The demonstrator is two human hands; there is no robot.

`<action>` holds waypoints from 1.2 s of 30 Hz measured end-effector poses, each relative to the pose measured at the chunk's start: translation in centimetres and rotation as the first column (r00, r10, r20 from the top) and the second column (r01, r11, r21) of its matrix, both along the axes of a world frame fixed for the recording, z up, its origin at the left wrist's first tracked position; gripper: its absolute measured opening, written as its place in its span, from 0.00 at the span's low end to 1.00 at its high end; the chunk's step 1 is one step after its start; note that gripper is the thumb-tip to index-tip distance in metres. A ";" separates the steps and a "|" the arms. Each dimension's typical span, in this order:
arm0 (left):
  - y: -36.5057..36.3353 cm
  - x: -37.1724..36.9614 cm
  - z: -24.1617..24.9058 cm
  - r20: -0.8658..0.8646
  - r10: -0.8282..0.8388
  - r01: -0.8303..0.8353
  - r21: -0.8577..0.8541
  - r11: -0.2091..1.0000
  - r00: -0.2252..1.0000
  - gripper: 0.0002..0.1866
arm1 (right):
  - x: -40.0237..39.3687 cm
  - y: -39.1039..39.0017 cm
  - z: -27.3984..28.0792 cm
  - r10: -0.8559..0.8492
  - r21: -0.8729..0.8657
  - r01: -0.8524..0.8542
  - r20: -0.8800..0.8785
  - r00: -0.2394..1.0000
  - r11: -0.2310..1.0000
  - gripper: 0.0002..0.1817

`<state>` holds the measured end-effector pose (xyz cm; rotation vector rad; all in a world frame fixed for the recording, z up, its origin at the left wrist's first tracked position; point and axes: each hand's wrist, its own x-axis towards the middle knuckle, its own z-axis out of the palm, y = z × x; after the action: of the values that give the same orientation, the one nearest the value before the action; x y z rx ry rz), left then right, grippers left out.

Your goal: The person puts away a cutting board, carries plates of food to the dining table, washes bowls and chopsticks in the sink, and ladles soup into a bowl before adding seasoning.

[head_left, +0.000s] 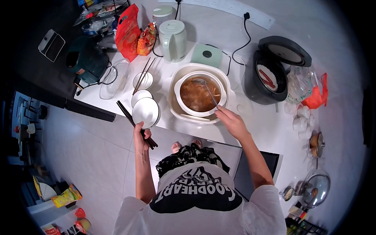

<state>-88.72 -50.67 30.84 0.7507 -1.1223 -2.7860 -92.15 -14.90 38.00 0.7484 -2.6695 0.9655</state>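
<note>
The left hand (141,135) is shut around a white bowl (146,112) and dark chopsticks (133,123), right at the counter's (258,129) near edge. At three o'clock from it, the right hand (232,121) pinches a ladle (206,89) handle. The ladle dips into the soup pot (199,94) at twelve o'clock. Two more bowls (141,87) sit past the held one. A kettle (172,39) stands far back, a rice cooker (270,74) at two o'clock, with bare counter between.

Sitting on the counter: three white bowls (145,111), two pairs of chopsticks (133,122), one soup pot (200,94), one ladle (207,90), one kettle (173,40), one rice cooker (270,74).
</note>
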 end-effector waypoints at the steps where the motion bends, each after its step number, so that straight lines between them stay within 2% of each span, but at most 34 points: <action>1: 0.0 -0.1 0.0 0.001 -0.001 0.001 -0.001 1.000 1.000 0.08 | -0.4 -0.2 -0.5 0.020 0.070 -0.016 -0.055 0.998 0.997 0.13; 4: 0.2 -0.2 0.5 0.003 0.008 -0.008 -0.005 1.000 1.000 0.08 | -1.3 -0.6 -2.4 -0.097 0.063 0.097 0.007 0.995 0.993 0.15; 7: 0.3 -0.3 0.6 0.003 0.017 -0.017 -0.015 1.000 1.000 0.08 | -1.9 -0.8 -2.3 -0.038 0.151 0.058 -0.128 0.991 0.987 0.11; 10: 0.3 -0.3 0.6 -0.004 0.011 -0.012 -0.016 1.000 1.000 0.08 | -2.4 -1.1 -1.6 -0.158 -0.076 0.156 -0.012 0.987 0.985 0.08; 13: 0.3 -0.4 0.5 0.002 0.008 -0.008 -0.016 1.000 1.000 0.08 | -2.7 -1.0 -1.6 -0.177 -0.197 0.198 0.120 0.977 0.960 0.09; 16: 0.2 -0.3 0.4 -0.006 0.001 -0.001 0.007 1.000 1.000 0.08 | -2.5 -1.5 -2.8 -0.131 -0.497 0.299 0.344 0.930 0.815 0.13; 19: 0.3 -0.3 0.4 -0.014 0.003 -0.003 0.009 1.000 1.000 0.08 | -2.4 -2.0 -3.1 -0.037 -0.629 0.398 0.505 0.862 0.668 0.16; 22: 0.2 -0.2 0.6 -0.029 0.001 -0.001 0.002 1.000 1.000 0.08 | -2.3 -1.7 -2.1 0.017 -0.666 0.514 0.620 0.785 0.540 0.17; 29: 0.2 -0.1 0.2 -0.025 0.009 -0.010 -0.010 1.000 1.000 0.07 | -1.1 -0.4 -0.4 -0.008 -0.658 0.594 0.667 0.745 0.464 0.18; 32: 0.4 0.1 0.5 -0.048 -0.010 0.010 -0.014 1.000 0.999 0.08 | -0.6 0.5 0.9 -0.026 -0.651 0.599 0.667 0.745 0.466 0.17; 36: 0.4 0.1 0.2 -0.039 -0.017 0.017 -0.012 1.000 0.999 0.08 | 0.2 1.6 1.3 -0.091 -0.647 0.531 0.584 0.806 0.547 0.15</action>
<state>-88.63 -50.31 31.06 0.6862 -1.1425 -2.7925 -91.93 -13.29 39.33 -0.2466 -2.1300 2.2091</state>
